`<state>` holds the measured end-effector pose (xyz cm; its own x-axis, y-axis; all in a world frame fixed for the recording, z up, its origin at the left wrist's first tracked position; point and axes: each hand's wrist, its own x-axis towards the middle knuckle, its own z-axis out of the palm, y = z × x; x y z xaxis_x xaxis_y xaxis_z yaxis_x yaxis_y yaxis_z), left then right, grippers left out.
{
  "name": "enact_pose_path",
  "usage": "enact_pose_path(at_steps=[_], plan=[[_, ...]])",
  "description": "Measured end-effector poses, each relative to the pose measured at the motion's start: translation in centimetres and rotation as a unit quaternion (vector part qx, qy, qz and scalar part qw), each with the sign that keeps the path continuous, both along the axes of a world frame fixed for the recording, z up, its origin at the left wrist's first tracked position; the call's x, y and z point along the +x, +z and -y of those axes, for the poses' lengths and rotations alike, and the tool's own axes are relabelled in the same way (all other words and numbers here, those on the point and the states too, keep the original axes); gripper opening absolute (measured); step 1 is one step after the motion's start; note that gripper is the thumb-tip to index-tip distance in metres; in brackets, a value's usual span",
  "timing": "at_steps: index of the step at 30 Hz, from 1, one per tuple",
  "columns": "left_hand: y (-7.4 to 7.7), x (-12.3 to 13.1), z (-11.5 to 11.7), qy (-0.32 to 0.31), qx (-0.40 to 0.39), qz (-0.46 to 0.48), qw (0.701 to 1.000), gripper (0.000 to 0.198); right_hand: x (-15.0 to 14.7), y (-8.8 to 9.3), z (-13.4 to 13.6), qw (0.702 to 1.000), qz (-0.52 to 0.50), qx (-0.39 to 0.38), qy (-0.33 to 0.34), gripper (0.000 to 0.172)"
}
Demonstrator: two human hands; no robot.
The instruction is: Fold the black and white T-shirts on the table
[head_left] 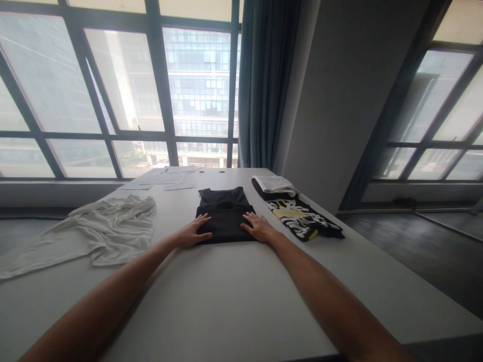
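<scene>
A folded black garment (225, 213) lies in the middle of the white table (234, 296). My left hand (194, 231) rests flat on its near left corner, fingers spread and open. My right hand (257, 226) lies flat on its near right corner, fingers stretched out too. Neither hand grips the cloth. Both forearms reach out over the table from the near edge.
A crumpled white garment (98, 231) sprawls at the left. At the right lie a folded black garment with white and yellow print (302, 216) and a folded white one on black (274, 185). Papers (166, 178) sit at the far edge by the windows.
</scene>
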<state>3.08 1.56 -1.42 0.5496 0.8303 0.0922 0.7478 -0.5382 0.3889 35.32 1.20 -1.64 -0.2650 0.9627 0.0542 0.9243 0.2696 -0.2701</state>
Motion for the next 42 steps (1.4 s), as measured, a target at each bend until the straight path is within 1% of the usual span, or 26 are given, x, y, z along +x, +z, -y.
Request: enact_pose_path(at_steps=[2,5,8,10,11,13,15,16,18,20,22,23,25,28,30,32,34,35,37,39,42], plan=[[-0.2,-1.2,0.1,-0.009,0.008,-0.012,1.0,0.094,0.6,-0.1,-0.2,1.0,-0.01,0.02,-0.009,0.069],[-0.4,-2.0,0.3,0.014,0.028,-0.038,0.999,0.087,1.1,-0.2,-0.3,0.999,-0.005,0.021,-0.033,0.068],[0.0,-2.0,0.5,0.017,0.058,-0.038,0.997,0.084,1.1,0.2,-0.1,0.999,0.013,0.009,-0.042,0.072],[0.6,-1.9,0.6,0.023,0.091,-0.025,0.995,0.077,1.0,0.7,0.3,0.999,0.024,0.01,-0.029,0.072],[0.7,-1.9,0.6,0.032,0.112,-0.012,0.993,0.073,0.9,1.1,0.5,0.999,0.025,0.018,-0.023,0.069],[0.8,-2.0,0.6,0.053,0.145,0.018,0.988,0.07,0.8,1.7,0.9,0.998,0.018,0.061,-0.018,0.061],[0.4,-2.2,0.5,0.063,0.138,0.03,0.988,0.073,0.6,2.0,1.0,0.994,0.009,0.109,-0.016,0.058],[0.1,-2.3,0.4,0.063,0.12,0.023,0.99,0.077,0.5,1.9,1.0,0.993,0.01,0.117,-0.015,0.058],[-0.5,-2.4,0.3,0.064,0.075,-0.01,0.995,0.084,0.5,1.4,0.6,0.996,0.02,0.086,-0.015,0.066],[-0.9,-2.4,0.2,0.07,0.045,-0.043,0.996,0.089,0.5,0.6,0.1,0.999,0.028,0.025,-0.022,0.073],[-1.0,-2.5,0.2,0.075,0.038,-0.053,0.995,0.089,0.5,0.0,-0.3,0.999,0.024,-0.011,-0.03,0.073],[-0.9,-2.5,0.2,0.074,0.042,-0.048,0.995,0.088,0.6,-0.1,-0.4,0.999,0.019,-0.013,-0.031,0.072],[-0.5,-2.7,0.5,0.051,0.067,-0.02,0.996,0.083,0.7,-0.2,-0.5,0.999,0.006,0.012,-0.036,0.068],[0.8,-3.0,1.5,-0.032,0.09,0.043,0.994,0.069,1.3,0.3,-0.5,0.996,-0.014,0.084,-0.036,0.056],[1.8,-2.9,2.6,-0.088,0.056,0.072,0.992,0.064,2.0,0.6,-0.4,0.992,-0.024,0.119,-0.03,0.046],[2.8,-2.4,3.8,-0.126,-0.002,0.068,0.99,0.069,2.6,0.9,-0.4,0.991,-0.033,0.124,-0.025,0.039],[3.4,-1.7,4.8,-0.147,-0.041,0.047,0.987,0.076,3.1,0.9,-0.3,0.993,-0.041,0.113,-0.019,0.037],[3.5,-1.4,5.1,-0.15,-0.045,0.041,0.987,0.072,3.2,0.9,-0.3,0.993,-0.045,0.107,-0.017,0.037],[3.4,-1.0,5.4,-0.143,-0.027,0.05,0.988,0.053,3.2,0.9,-0.2,0.994,-0.048,0.101,-0.016,0.037],[3.1,-0.9,5.2,-0.113,0.006,0.073,0.991,0.039,3.0,1.2,0.0,0.993,-0.054,0.103,-0.019,0.036],[2.4,-0.8,4.4,-0.017,0.062,0.1,0.993,0.039,2.3,2.4,0.7,0.989,-0.106,0.102,-0.003,0.034]])
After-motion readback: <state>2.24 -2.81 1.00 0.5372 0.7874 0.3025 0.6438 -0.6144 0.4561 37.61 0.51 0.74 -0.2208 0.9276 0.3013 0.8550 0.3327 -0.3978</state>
